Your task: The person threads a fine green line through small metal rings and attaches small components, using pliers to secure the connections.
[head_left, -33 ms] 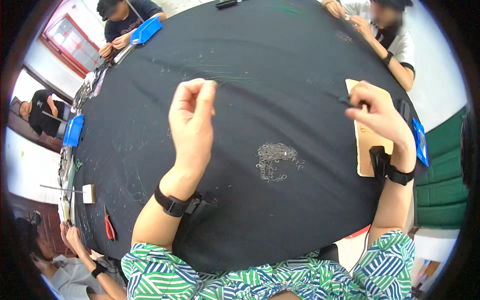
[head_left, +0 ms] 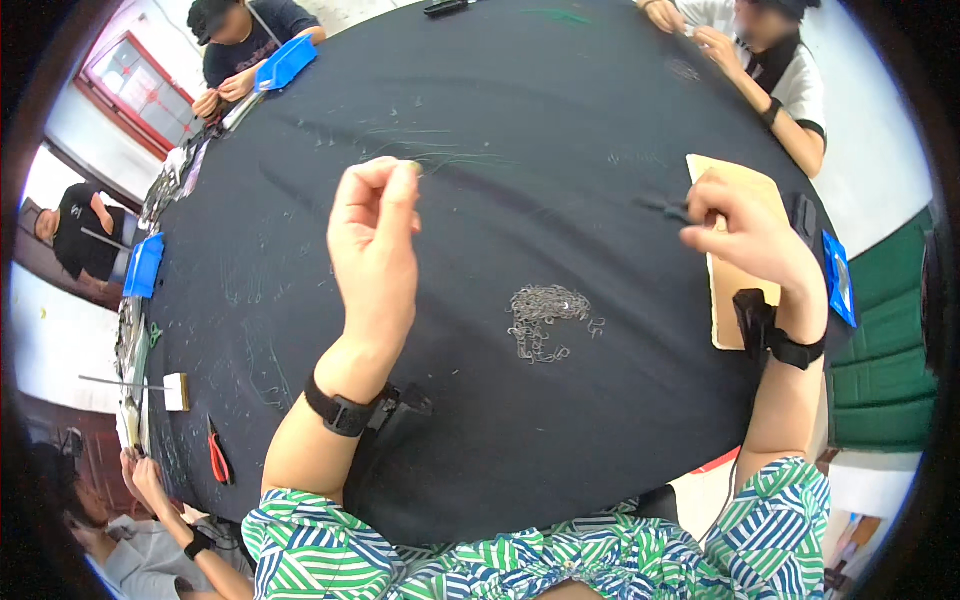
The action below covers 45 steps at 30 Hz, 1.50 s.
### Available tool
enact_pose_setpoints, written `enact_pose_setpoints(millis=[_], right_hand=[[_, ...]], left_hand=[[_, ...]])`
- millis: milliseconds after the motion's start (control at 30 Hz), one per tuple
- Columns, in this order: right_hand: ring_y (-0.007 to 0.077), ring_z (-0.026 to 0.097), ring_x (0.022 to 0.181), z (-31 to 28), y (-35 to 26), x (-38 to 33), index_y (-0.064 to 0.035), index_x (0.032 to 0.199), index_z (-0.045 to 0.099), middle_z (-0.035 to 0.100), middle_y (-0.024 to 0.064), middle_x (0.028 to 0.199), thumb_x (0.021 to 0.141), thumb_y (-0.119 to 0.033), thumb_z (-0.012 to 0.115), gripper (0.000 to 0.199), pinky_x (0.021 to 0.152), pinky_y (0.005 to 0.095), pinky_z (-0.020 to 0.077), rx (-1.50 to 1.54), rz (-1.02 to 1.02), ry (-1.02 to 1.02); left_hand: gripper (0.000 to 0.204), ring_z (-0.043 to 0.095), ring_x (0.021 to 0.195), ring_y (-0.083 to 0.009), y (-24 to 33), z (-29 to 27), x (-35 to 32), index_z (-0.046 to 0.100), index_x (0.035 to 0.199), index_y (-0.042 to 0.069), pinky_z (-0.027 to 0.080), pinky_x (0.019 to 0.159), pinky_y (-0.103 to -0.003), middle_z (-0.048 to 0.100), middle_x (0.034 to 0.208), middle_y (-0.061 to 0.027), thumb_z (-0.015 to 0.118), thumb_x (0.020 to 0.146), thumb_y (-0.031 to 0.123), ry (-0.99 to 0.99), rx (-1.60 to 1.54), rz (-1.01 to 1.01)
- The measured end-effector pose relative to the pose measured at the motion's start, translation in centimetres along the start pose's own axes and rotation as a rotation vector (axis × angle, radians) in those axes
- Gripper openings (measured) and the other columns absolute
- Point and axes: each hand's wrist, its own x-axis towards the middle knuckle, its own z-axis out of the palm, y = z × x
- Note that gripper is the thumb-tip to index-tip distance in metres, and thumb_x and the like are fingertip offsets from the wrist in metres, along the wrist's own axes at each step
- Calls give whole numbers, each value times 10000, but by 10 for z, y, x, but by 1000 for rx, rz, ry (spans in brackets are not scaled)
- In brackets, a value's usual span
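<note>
My left hand (head_left: pixel 372 240) is raised over the black cloth, its thumb and forefinger pinched together. A tiny greenish thing (head_left: pixel 415 168) shows at those fingertips, too small to name. Thin green lines (head_left: pixel 460 160) lie on the cloth just beyond them. My right hand (head_left: pixel 745 230) is curled around a small dark tool with a narrow tip (head_left: pixel 655 204), which points left and is blurred. Under that hand lies a tan board (head_left: pixel 735 300). Between my hands and nearer to me is a loose pile of small grey metal hooks (head_left: pixel 545 312).
Red-handled pliers (head_left: pixel 218 455) and a white block with a rod (head_left: pixel 176 392) lie at the left. Blue trays (head_left: pixel 146 265) stand along the left edge. A blue packet (head_left: pixel 838 278) and a dark case (head_left: pixel 803 217) are at the right. Other people work around the table.
The dark tool's tip now reaches further left out of my right hand. My left hand keeps its pinch. The whole view has shifted slightly.
</note>
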Motion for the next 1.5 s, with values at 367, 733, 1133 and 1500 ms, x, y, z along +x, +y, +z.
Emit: enact_pose_setpoints(millis=[367,733,1133,1500], right_hand=[[321,598,881,34,-3,0,-14,844,629,583,156,923,801,-259,735,270,807,416,478,-292,243,13],[134,645,697,49,-74,9,-20,1204,532,629,97,1080,903,-220,684,391,566,262,509,680,-30,23],[1,392,592,72,-82,11,-27,965,586,463,-76,681,973,-154,609,130,526,187,320,962,-102,-32],[-11,328,562,71,-87,9,-16,946,613,401,-101,624,959,-132,628,118,513,190,276,901,-112,50]], left_hand=[[92,470,724,-43,12,5,-3,601,1017,56,378,636,-201,572,872,7,568,992,138,-104,-10,101],[38,512,677,-34,26,21,-24,732,877,28,395,588,-187,616,829,2,731,839,24,-520,488,116],[121,524,645,-36,23,26,-28,748,872,62,374,527,-183,632,810,5,777,769,5,-502,547,328],[104,489,576,-41,19,26,-28,744,872,71,364,480,-205,621,800,6,771,782,26,-511,501,261]])
